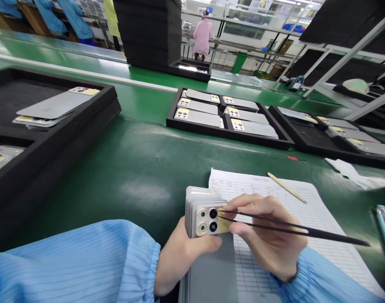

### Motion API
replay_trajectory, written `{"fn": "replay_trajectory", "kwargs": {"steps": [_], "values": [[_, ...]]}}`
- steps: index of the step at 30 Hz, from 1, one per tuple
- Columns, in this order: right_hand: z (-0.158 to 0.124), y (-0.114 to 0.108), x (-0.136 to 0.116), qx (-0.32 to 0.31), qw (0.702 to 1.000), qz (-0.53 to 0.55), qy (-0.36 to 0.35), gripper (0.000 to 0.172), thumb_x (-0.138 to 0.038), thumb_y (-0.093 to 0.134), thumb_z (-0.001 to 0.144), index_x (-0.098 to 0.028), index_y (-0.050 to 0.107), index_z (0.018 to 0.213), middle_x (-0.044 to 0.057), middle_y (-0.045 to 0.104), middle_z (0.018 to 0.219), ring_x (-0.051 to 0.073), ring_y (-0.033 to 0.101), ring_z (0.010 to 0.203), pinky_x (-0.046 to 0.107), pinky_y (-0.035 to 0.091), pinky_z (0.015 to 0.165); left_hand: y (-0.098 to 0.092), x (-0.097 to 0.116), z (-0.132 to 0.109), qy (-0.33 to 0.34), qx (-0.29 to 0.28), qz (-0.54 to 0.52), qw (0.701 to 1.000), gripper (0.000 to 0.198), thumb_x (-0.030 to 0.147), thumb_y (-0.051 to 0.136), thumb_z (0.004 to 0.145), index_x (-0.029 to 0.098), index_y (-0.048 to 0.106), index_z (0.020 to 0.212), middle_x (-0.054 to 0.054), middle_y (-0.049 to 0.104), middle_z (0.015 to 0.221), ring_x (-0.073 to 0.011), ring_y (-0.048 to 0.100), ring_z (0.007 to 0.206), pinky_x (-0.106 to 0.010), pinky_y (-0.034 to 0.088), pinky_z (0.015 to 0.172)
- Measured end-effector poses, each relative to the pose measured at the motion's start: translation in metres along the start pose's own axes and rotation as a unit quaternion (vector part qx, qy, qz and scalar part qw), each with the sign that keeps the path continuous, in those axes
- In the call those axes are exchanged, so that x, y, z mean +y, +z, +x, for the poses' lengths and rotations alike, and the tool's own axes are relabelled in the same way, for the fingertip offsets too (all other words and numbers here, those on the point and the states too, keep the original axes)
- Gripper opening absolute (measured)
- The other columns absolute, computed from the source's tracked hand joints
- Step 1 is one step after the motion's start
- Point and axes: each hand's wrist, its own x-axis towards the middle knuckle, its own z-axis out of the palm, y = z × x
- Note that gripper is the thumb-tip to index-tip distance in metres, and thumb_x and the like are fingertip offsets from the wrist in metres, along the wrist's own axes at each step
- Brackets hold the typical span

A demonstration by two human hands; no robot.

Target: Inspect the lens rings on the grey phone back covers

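My left hand (pixel 187 250) is wrapped around a stack of grey phone back covers (pixel 213 269), its thumb lying across the front one. That front cover carries a camera plate (pixel 207 221) with several round lens openings and a yellowish film (pixel 224 223) beside them. In my right hand (pixel 268 231) is a pair of black tweezers (pixel 318 232), pinched between thumb and fingers. Their tips are slightly apart and lie at the right edge of the camera plate, by the film. Whether the tips touch it I cannot tell.
Under my hands lies a printed form (pixel 318 210) with a thin yellow stick (pixel 287 188) on it. Black foam trays (pixel 230 134) with more covers stand behind, and another black tray (pixel 94 113) is at left. A person in pink (pixel 202 35) sits far back.
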Motion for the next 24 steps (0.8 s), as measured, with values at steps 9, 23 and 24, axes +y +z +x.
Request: {"fn": "replay_trajectory", "kwargs": {"steps": [9,23,24], "values": [[0.0,0.005,0.002,0.021,1.0,-0.008,-0.008,0.03,0.0,0.066,0.067,-0.02,0.058,0.089,0.002,0.062,0.078,0.017,0.062,0.072,0.032,0.053,0.061,0.0,0.0,0.0,0.017,-0.016,-0.001,1.0,0.043,-0.002,0.056,0.068,0.02,0.062,0.104,-0.002,0.064,0.109,-0.0186,0.052,0.108,-0.03,0.034,0.096],[-0.01,0.01,-0.008,0.027,0.996,-0.012,-0.088,0.024,-0.019,0.068,0.072,-0.024,0.064,0.094,0.006,0.068,0.073,0.018,0.061,0.058,0.031,0.05,0.047,-0.006,-0.004,0.004,-0.002,-0.105,-0.004,0.995,0.049,0.005,0.06,0.061,0.014,0.058,0.11,-0.009,0.062,0.108,-0.0306,0.052,0.106,-0.041,0.036,0.093],[-0.011,0.01,-0.008,0.033,0.995,-0.016,-0.092,0.023,-0.02,0.068,0.071,-0.023,0.064,0.094,0.006,0.068,0.072,0.017,0.061,0.057,0.031,0.049,0.047,-0.007,-0.004,0.004,-0.011,-0.109,-0.008,0.994,0.05,0.005,0.06,0.061,0.015,0.058,0.11,-0.008,0.063,0.107,-0.0305,0.052,0.106,-0.041,0.036,0.092]]}}
